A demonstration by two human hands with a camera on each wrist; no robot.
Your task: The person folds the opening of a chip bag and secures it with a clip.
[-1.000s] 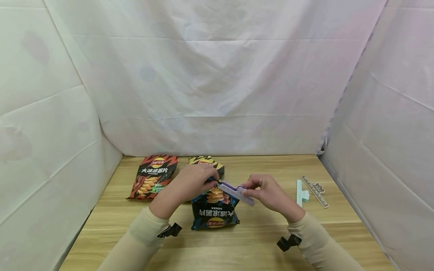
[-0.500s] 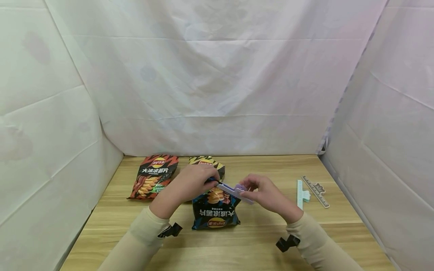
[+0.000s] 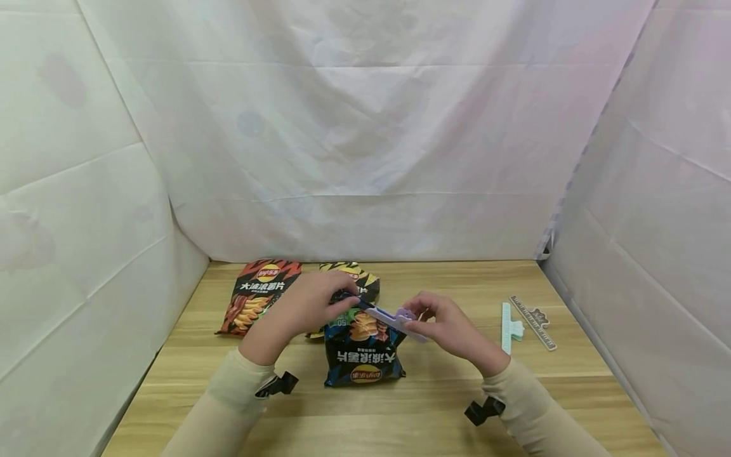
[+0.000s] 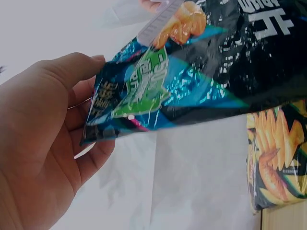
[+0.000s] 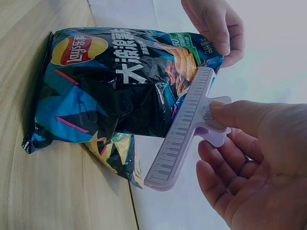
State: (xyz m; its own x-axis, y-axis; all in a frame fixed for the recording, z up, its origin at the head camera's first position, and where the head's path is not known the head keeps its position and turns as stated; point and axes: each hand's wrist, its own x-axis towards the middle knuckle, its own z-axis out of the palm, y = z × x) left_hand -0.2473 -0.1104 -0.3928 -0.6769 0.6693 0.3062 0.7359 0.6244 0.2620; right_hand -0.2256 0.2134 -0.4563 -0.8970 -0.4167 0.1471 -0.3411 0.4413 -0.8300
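Note:
A black-and-blue potato chip bag (image 3: 365, 358) stands upside down on the table, its printing inverted in the head view. My left hand (image 3: 308, 304) pinches the bag's upper left corner, thumb (image 4: 76, 64) on the near face and fingers behind. A long lilac bag clip (image 5: 180, 129) lies across the bag's upper edge, sloping down to the right. My right hand (image 3: 448, 327) pinches the clip's handle between thumb and fingers, as the right wrist view shows. One end of the clip sticks out past the bag's side. The clip's rear jaw is mostly hidden.
Behind the left forearm lies a red-and-black chip bag (image 3: 251, 308). A yellow-and-black chip bag (image 3: 368, 285) lies behind the held bag. At the right rest a mint clip (image 3: 507, 327) and a dark, pale-edged clip (image 3: 533, 324). White cloth walls (image 3: 365, 158) enclose the wooden table.
My left hand has shifted slightly left and up, uncovering the green patch near the bag's corner. My right hand has turned the clip a little and moved slightly left.

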